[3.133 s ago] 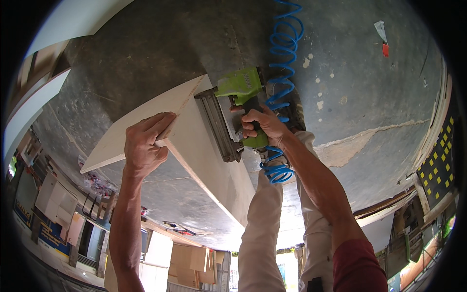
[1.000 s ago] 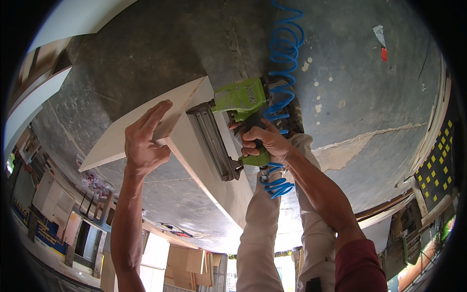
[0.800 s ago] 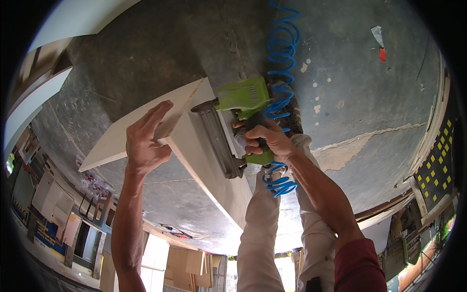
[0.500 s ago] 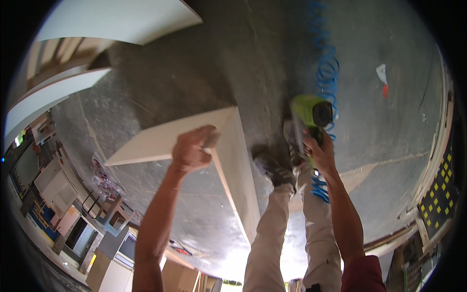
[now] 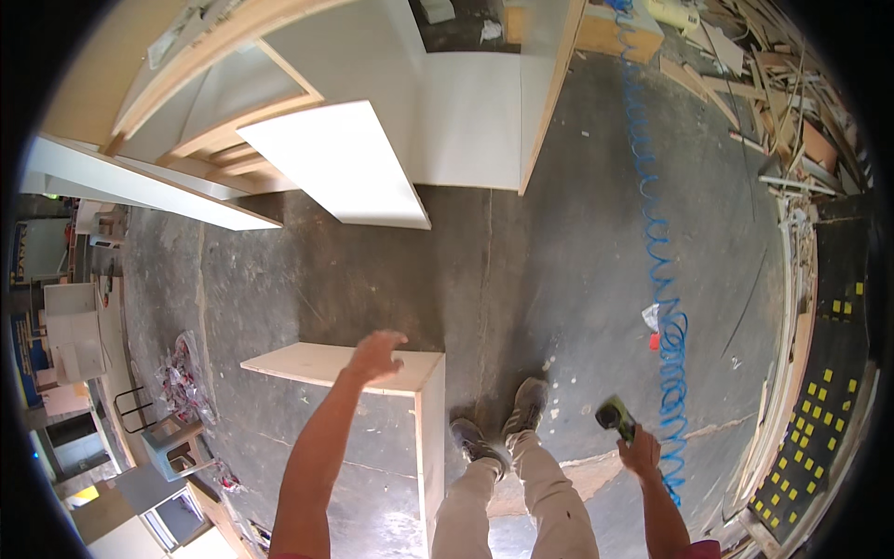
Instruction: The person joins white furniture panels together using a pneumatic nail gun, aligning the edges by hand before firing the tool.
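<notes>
Two pale wooden boards joined at a corner make an L-shaped piece (image 5: 430, 438) that stands on the floor left of my feet. My left hand (image 5: 376, 360) hovers over its top board near the corner, fingers apart and nothing in them. Whether a fingertip touches the board I cannot tell. Out to the right, my right hand (image 5: 639, 454) is wrapped round the handle of a green and black nail gun (image 5: 615, 416), held above the floor. A coiled blue air hose (image 5: 670, 349) runs from beside that hand toward the far end of the floor.
Ahead stand large white cabinet panels (image 5: 470, 121), with a loose white panel (image 5: 340, 168) leaning against them. Scrap wood (image 5: 792, 102) is heaped far right. A stool (image 5: 175, 447) and crumpled plastic (image 5: 182, 377) lie left. A white and red scrap (image 5: 653, 326) is near the hose.
My view has tilted up, bringing the cabinet panels in. My left hand has come off the board's corner and its fingers have spread. The nail gun has swung away from my legs to the right.
</notes>
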A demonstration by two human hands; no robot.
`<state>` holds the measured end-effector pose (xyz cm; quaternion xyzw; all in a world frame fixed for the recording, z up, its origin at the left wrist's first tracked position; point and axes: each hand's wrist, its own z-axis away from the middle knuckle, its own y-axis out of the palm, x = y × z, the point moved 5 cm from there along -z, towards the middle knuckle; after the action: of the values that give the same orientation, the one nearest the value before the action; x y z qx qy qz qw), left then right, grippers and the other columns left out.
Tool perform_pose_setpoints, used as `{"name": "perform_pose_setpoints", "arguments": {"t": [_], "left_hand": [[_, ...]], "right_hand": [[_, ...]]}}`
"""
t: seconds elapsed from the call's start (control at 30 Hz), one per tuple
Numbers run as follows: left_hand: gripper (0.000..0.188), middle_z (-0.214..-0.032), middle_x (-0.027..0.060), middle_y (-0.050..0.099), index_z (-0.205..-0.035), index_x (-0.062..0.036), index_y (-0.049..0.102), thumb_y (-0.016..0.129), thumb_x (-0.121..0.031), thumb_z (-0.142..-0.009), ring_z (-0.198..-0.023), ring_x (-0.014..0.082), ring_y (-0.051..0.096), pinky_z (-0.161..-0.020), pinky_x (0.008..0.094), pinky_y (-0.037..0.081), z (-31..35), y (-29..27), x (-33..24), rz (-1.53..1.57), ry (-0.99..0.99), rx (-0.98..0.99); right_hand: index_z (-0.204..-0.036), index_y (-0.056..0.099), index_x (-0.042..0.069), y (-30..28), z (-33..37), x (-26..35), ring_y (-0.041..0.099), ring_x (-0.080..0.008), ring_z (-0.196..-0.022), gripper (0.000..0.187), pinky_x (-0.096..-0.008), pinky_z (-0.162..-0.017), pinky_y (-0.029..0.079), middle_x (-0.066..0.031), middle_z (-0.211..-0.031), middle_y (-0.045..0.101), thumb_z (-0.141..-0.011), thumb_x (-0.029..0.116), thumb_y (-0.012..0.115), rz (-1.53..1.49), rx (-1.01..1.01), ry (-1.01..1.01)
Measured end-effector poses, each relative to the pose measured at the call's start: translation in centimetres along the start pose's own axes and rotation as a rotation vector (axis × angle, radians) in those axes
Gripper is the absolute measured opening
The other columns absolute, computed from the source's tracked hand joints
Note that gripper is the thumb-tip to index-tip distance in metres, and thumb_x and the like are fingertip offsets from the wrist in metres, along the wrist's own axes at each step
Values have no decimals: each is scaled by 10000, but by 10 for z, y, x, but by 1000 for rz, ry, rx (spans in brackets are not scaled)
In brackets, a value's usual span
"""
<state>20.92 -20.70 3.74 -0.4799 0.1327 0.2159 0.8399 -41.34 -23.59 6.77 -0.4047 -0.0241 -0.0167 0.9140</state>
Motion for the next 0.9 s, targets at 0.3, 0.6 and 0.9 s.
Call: {"name": "perform_pose_setpoints", "arguments": {"t": [0.3, 0.6, 0.9], "left_hand": [[423, -1180, 201, 679, -1247, 15, 631, 656, -18, -826, -1038, 316, 680, -929, 416, 538, -91, -252, -7, 17, -239, -726], [765, -1561, 157, 367, -1491, -80, 401, 677, 24, -784, -1442, 323, 365, -1188, 454, 318, -155, -348, -26, -503, -170, -579], [443, -1074, 97, 635, -1149, -95, 650, 631, 48, -730, -1115, 321, 572, -1021, 447, 415, -74, -298, 40, -368, 45, -420]], "right_hand": [[-983, 671, 11, 12, 80, -82, 697, -435, -949, 444, -518, -865, 546, -256, -946, 721, -820, 423, 703, 50, 205, 346], [-918, 679, -13, -18, 105, -81, 695, -427, -919, 426, -510, -818, 540, -244, -913, 719, -799, 396, 702, -41, 144, 560], [-912, 688, -9, -55, 93, -47, 690, -432, -888, 398, -507, -797, 523, -237, -894, 717, -771, 361, 729, -134, 89, 591]]}}
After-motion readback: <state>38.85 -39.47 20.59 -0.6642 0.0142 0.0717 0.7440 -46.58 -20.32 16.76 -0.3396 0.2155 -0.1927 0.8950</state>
